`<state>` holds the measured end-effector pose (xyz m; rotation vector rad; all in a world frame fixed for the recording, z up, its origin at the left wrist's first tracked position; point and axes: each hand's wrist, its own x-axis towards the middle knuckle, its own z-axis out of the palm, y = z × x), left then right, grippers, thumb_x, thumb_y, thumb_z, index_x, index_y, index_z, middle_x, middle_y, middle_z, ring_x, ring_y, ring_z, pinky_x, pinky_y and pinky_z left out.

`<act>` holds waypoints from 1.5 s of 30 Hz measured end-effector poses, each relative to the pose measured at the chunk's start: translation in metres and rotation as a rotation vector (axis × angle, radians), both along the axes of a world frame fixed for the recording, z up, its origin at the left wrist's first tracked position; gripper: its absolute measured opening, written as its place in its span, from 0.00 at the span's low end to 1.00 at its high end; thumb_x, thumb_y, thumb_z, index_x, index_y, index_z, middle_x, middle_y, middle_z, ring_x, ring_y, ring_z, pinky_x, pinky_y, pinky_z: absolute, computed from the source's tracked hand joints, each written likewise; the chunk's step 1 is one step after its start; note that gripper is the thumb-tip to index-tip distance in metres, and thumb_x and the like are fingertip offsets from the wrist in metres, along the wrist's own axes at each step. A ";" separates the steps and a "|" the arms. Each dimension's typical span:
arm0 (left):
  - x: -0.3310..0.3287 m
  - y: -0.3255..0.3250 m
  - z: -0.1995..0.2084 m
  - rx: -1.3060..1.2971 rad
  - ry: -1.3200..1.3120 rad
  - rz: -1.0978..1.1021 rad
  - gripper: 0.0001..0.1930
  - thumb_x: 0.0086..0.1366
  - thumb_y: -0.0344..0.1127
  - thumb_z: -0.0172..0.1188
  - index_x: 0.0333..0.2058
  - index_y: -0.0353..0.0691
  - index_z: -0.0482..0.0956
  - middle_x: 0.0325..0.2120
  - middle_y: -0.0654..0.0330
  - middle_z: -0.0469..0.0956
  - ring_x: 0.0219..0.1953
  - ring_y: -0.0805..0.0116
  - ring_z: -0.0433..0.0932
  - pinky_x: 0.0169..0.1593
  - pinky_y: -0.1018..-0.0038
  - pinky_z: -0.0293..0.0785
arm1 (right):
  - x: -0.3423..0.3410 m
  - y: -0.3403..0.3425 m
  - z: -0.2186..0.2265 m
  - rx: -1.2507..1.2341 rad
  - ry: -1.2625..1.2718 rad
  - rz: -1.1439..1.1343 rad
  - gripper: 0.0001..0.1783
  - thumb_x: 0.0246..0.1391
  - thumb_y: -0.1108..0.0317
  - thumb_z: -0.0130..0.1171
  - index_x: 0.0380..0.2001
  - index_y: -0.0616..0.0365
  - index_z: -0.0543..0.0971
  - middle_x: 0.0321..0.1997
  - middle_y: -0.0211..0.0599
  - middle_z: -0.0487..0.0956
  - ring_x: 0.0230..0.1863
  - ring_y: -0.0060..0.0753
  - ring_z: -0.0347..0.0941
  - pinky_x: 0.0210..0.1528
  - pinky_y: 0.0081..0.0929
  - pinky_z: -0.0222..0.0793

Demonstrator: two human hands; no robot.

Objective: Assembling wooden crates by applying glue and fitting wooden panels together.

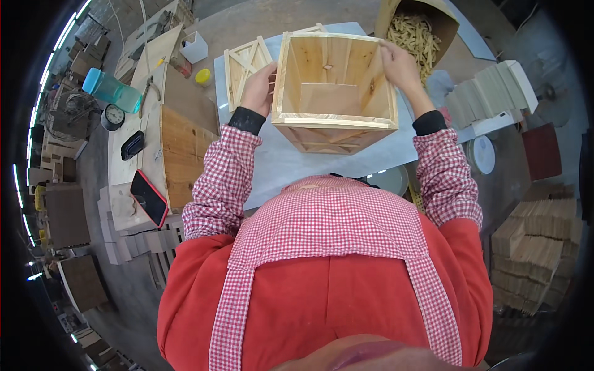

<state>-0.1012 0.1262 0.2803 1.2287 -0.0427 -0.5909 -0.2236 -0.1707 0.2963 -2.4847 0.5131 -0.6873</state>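
Note:
In front of me an open-topped wooden box (334, 122) tilts so that I see inside it. Its inner walls are pale wood with knots, and crossed slats brace its near outer side. My left hand (258, 93) grips the left side, its fingers partly hidden. At the far right corner, my right hand (401, 67) holds the rim with its fingers bent over the edge. A wooden panel with crossed slats (246, 62) lies just left of the box, on a pale sheet (260, 176) covering the table.
Right of the box, a carton (447, 29) holds many small wood pieces (413, 38). Stacked pale panels (486, 96) stand nearby. On the left bench are a blue bottle (114, 89), a round gauge (113, 117) and a red-edged phone (149, 198). A yellow-lidded tub (203, 76) stands beyond.

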 end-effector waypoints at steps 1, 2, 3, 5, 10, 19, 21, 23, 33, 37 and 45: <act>0.003 0.000 0.000 0.014 0.005 0.006 0.14 0.64 0.42 0.55 0.39 0.36 0.76 0.31 0.63 0.73 0.34 0.70 0.71 0.37 0.71 0.69 | 0.003 -0.006 -0.004 0.014 0.005 0.006 0.25 0.58 0.53 0.47 0.51 0.58 0.74 0.37 0.56 0.79 0.41 0.54 0.76 0.43 0.40 0.70; 0.014 -0.002 0.000 0.089 -0.021 0.036 0.15 0.63 0.43 0.55 0.39 0.35 0.76 0.31 0.62 0.74 0.33 0.70 0.71 0.37 0.70 0.69 | 0.008 -0.014 -0.009 0.071 0.001 -0.067 0.24 0.57 0.52 0.47 0.47 0.60 0.75 0.35 0.54 0.79 0.39 0.53 0.77 0.42 0.40 0.71; 0.027 -0.005 0.000 0.158 -0.049 0.072 0.16 0.63 0.44 0.56 0.39 0.35 0.76 0.31 0.62 0.74 0.33 0.69 0.72 0.37 0.69 0.69 | 0.014 -0.020 -0.013 0.121 -0.004 -0.133 0.24 0.57 0.51 0.47 0.43 0.61 0.76 0.33 0.53 0.80 0.36 0.53 0.77 0.41 0.40 0.72; 0.047 -0.017 0.001 0.233 -0.071 0.105 0.17 0.62 0.44 0.56 0.39 0.34 0.76 0.31 0.62 0.74 0.32 0.68 0.72 0.37 0.68 0.70 | 0.018 -0.025 -0.014 0.177 -0.002 -0.202 0.24 0.57 0.50 0.46 0.39 0.63 0.78 0.31 0.52 0.80 0.34 0.53 0.78 0.39 0.40 0.72; 0.099 -0.056 -0.003 0.209 -0.100 -0.150 0.15 0.64 0.46 0.55 0.41 0.40 0.76 0.34 0.61 0.76 0.34 0.67 0.75 0.42 0.69 0.72 | 0.044 -0.031 -0.023 0.627 -0.010 0.028 0.27 0.55 0.45 0.49 0.31 0.62 0.80 0.25 0.42 0.80 0.22 0.32 0.77 0.28 0.30 0.71; 0.094 -0.059 0.022 0.166 0.016 -0.171 0.17 0.64 0.38 0.55 0.46 0.30 0.75 0.40 0.52 0.78 0.42 0.64 0.77 0.47 0.71 0.71 | 0.045 -0.025 -0.031 0.620 -0.183 0.070 0.24 0.57 0.55 0.49 0.38 0.70 0.78 0.39 0.48 0.80 0.44 0.38 0.76 0.46 0.34 0.69; 0.082 -0.061 0.020 0.413 -0.292 -0.064 0.18 0.65 0.41 0.55 0.46 0.31 0.75 0.39 0.53 0.78 0.41 0.64 0.77 0.47 0.71 0.72 | 0.047 -0.028 -0.035 0.480 -0.161 0.060 0.24 0.58 0.54 0.48 0.37 0.68 0.79 0.39 0.48 0.81 0.42 0.35 0.77 0.45 0.33 0.69; 0.071 -0.062 0.021 0.852 -0.919 0.169 0.22 0.65 0.47 0.55 0.48 0.33 0.74 0.39 0.53 0.78 0.40 0.64 0.77 0.46 0.70 0.72 | 0.033 -0.032 -0.042 0.659 -0.106 0.068 0.23 0.58 0.53 0.48 0.38 0.64 0.80 0.38 0.48 0.81 0.40 0.36 0.77 0.45 0.35 0.70; -0.096 -0.175 0.078 0.767 -0.169 -0.465 0.22 0.62 0.44 0.57 0.50 0.38 0.73 0.36 0.60 0.79 0.37 0.72 0.78 0.41 0.76 0.74 | -0.062 -0.027 -0.270 0.795 0.407 0.023 0.32 0.56 0.44 0.43 0.17 0.62 0.78 0.17 0.42 0.78 0.22 0.39 0.77 0.32 0.36 0.72; -0.074 -0.166 0.061 0.729 -0.217 -0.735 0.30 0.59 0.51 0.61 0.53 0.37 0.70 0.45 0.53 0.75 0.43 0.65 0.76 0.45 0.69 0.74 | -0.066 -0.008 -0.308 0.770 0.507 0.078 0.31 0.58 0.44 0.43 0.26 0.64 0.80 0.24 0.46 0.79 0.29 0.42 0.77 0.37 0.35 0.71; -0.068 -0.046 0.117 0.539 -0.313 -0.517 0.26 0.61 0.24 0.53 0.59 0.30 0.62 0.49 0.56 0.74 0.47 0.73 0.75 0.51 0.77 0.71 | -0.059 0.012 -0.291 1.000 0.170 0.195 0.27 0.61 0.48 0.46 0.33 0.66 0.77 0.27 0.39 0.78 0.28 0.29 0.74 0.32 0.26 0.70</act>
